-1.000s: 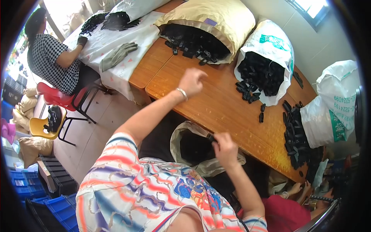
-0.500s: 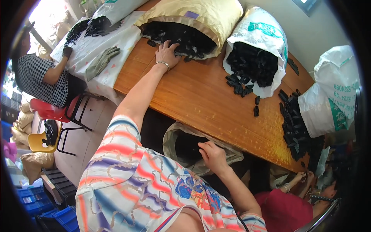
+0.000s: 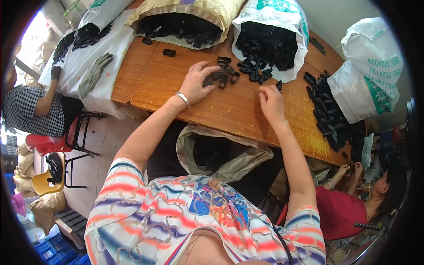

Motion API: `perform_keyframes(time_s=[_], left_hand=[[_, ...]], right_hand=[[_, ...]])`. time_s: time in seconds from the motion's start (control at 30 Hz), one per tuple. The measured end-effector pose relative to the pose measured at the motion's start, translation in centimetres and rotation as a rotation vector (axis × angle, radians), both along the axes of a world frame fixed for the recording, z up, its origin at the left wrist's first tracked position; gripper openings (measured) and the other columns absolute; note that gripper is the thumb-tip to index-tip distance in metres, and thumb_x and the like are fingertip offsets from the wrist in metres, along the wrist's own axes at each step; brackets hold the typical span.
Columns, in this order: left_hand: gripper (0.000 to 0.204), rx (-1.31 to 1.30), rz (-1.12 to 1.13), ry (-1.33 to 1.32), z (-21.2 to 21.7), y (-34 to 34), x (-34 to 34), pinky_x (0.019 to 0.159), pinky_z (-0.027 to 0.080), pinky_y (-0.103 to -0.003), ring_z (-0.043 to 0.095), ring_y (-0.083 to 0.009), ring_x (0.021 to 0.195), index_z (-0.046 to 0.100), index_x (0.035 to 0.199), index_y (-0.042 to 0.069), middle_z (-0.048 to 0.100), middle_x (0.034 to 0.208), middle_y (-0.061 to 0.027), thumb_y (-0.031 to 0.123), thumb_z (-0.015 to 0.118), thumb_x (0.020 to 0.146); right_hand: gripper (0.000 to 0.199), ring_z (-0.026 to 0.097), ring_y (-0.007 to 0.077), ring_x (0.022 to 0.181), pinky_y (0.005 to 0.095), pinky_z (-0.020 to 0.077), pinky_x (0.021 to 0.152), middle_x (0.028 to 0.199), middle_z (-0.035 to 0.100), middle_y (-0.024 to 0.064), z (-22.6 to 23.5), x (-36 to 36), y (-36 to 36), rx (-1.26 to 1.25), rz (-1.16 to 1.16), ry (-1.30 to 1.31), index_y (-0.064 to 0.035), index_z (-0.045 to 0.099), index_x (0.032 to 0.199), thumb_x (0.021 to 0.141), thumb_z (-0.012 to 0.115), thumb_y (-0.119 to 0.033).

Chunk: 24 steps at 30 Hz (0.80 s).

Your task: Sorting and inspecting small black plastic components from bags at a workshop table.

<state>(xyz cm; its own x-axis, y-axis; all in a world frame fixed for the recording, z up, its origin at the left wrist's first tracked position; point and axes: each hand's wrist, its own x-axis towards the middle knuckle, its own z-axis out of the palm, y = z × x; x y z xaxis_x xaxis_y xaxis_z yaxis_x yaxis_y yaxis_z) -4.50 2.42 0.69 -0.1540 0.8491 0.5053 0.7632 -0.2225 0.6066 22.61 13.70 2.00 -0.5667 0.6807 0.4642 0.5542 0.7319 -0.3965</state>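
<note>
On the brown table (image 3: 168,81) lies a small heap of black plastic pieces (image 3: 227,73), drawn together in front of the sacks. My left hand (image 3: 198,84), a bangle at its wrist, reaches to the heap's left side. Its thumb and fingers are apart, the fingertips touching or just above the nearest pieces. Further right, my right hand (image 3: 271,105) is over the table with fingers bent together. A single black piece (image 3: 279,85) lies right by its fingertips. Whatever these fingers hold is hidden from view.
A yellowish sack (image 3: 229,15) and a white sack (image 3: 304,35) gape with black pieces behind the heap. Another white sack (image 3: 353,95) spills a pile at right. Below the table edge hangs an open beige bag (image 3: 251,165). Co-workers sit left and right; a grey glove (image 3: 95,75) lies left.
My left hand has come away from the yellowish sack's mouth, and a heap of black pieces now lies on the table. My right hand has risen from the beige bag to the tabletop.
</note>
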Motion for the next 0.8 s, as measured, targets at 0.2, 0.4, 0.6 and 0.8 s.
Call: perform_keyframes(time_s=[0.2, 0.4, 0.6, 0.8], left_hand=[[0.030, 0.070, 0.040, 0.142, -0.1, -2.1, 0.9, 0.097, 0.043, -0.042, 0.050, -0.0310, 0.118, 0.067, 0.103, 0.012, 0.058, 0.119, -0.0099, 0.010, 0.075, 0.074], [0.022, 0.046, 0.094, 0.320, -0.2, -2.0, 1.1, 0.089, 0.043, -0.039, 0.056, -0.0240, 0.106, 0.068, 0.096, 0.014, 0.064, 0.105, -0.0031, 0.009, 0.072, 0.075], [0.020, 0.229, 0.099, 0.354, 0.3, -2.1, 1.9, 0.086, 0.042, -0.037, 0.058, -0.0221, 0.096, 0.068, 0.094, 0.013, 0.065, 0.088, 0.0000, 0.007, 0.071, 0.075], [0.010, 0.085, -0.119, 0.112, -0.9, -3.1, 4.5, 0.077, 0.051, -0.038, 0.060, -0.0273, 0.086, 0.065, 0.084, 0.006, 0.064, 0.086, -0.0070, 0.007, 0.071, 0.076]], right_hand=[[0.019, 0.064, 0.0344, 0.090, 0.0435, 0.0524, 0.077, 0.105, 0.061, 0.0118, 0.0, -2.1, 4.2, 0.004, -0.130, -0.133, -0.0068, 0.066, 0.104, 0.085, 0.066, -0.010], [0.024, 0.064, 0.0357, 0.091, 0.0453, 0.0525, 0.078, 0.108, 0.059, 0.0143, 0.5, -3.9, 4.2, -0.043, -0.233, -0.272, -0.0077, 0.061, 0.106, 0.084, 0.069, -0.012], [0.025, 0.064, 0.0354, 0.089, 0.0442, 0.0520, 0.076, 0.097, 0.063, 0.0155, 0.1, -2.1, 3.9, -0.104, -0.223, -0.195, -0.0061, 0.059, 0.102, 0.080, 0.070, -0.007], [0.028, 0.065, 0.0313, 0.085, 0.0403, 0.0523, 0.073, 0.093, 0.064, 0.0154, 0.5, 0.5, -1.6, -0.271, -0.042, 0.006, -0.0019, 0.063, 0.104, 0.077, 0.069, -0.001]])
